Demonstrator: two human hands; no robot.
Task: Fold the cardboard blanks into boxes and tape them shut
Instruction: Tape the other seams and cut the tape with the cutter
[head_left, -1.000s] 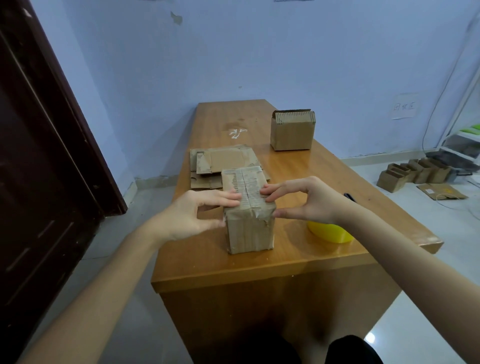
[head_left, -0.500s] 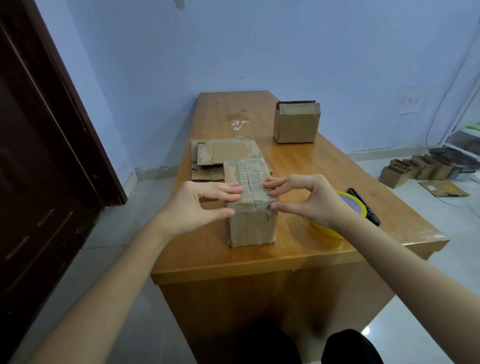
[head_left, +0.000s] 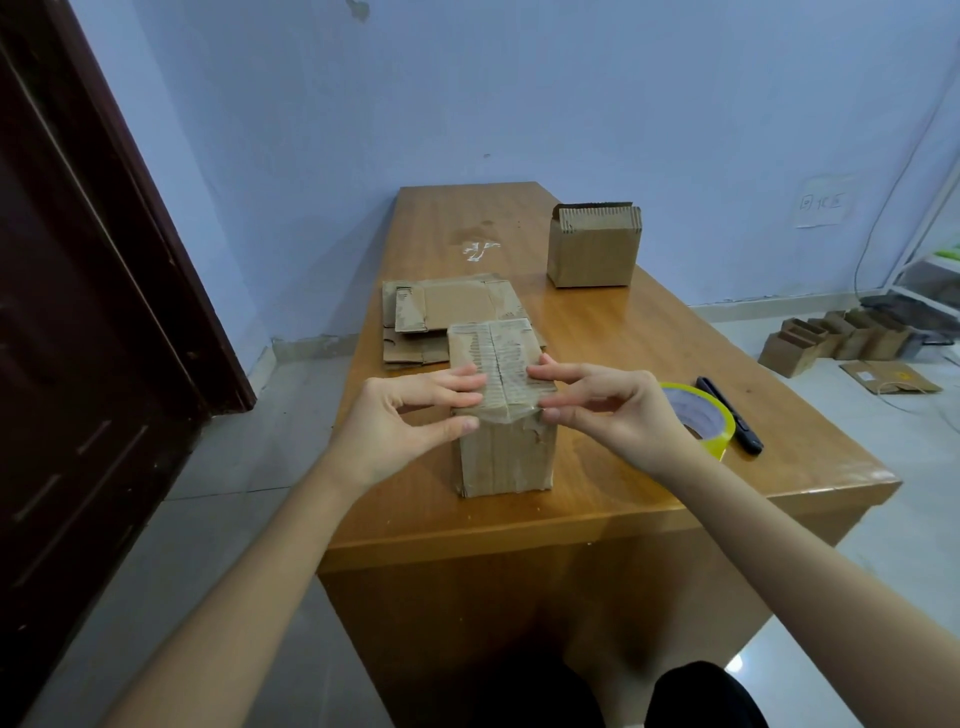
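On the wooden bench (head_left: 649, 332), a folded cardboard box (head_left: 501, 415) is pinched at its near top corners by the left hand (head_left: 410, 421) and right hand (head_left: 613, 410). The clear tape (head_left: 506, 371) could wrinkle or lift if pressed unevenly.

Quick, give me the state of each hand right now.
Left hand: holding the box, fingers on top, thumb on its near face.
Right hand: holding the same box the same way.
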